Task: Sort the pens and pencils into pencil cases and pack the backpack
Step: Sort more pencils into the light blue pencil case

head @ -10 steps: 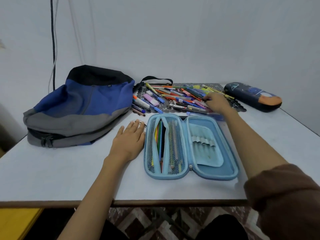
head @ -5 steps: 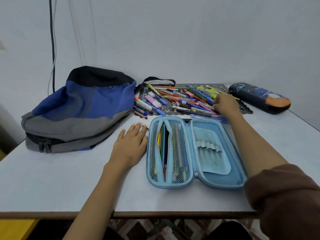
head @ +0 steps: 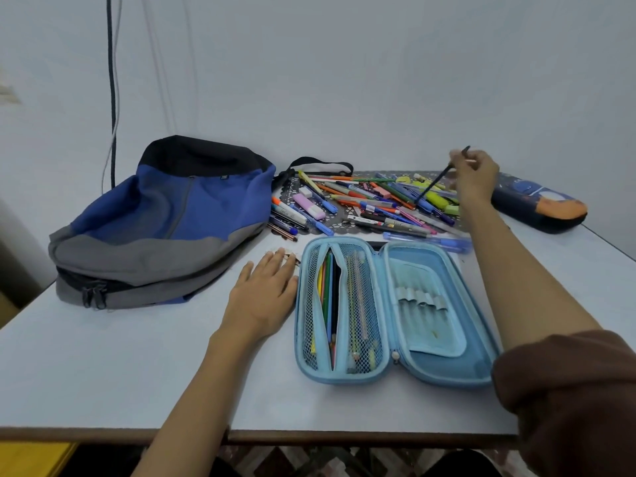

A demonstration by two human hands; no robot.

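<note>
A light blue pencil case (head: 426, 380) lies open in front of me, with several coloured pencils under the mesh of its left half. Behind it a heap of pens and pencils (head: 375, 204) covers a dark lacy mat. My right hand (head: 476, 177) is raised over the heap's right end and pinches a thin dark pencil (head: 435, 182), which slants down to the left. My left hand (head: 265, 297) rests flat on the table beside the case's left edge. A blue and grey backpack (head: 161, 222) lies at the left.
A dark pencil case (head: 537, 204) with an orange end lies shut at the back right. A few pens (head: 285, 228) lie between the backpack and the mat. A blue pen (head: 430, 241) lies just behind the open case. The wall stands close behind; the table's front edge is near me.
My right hand has lifted off the heap, taking a thin dark pencil up with it. My left hand stays flat by the case.
</note>
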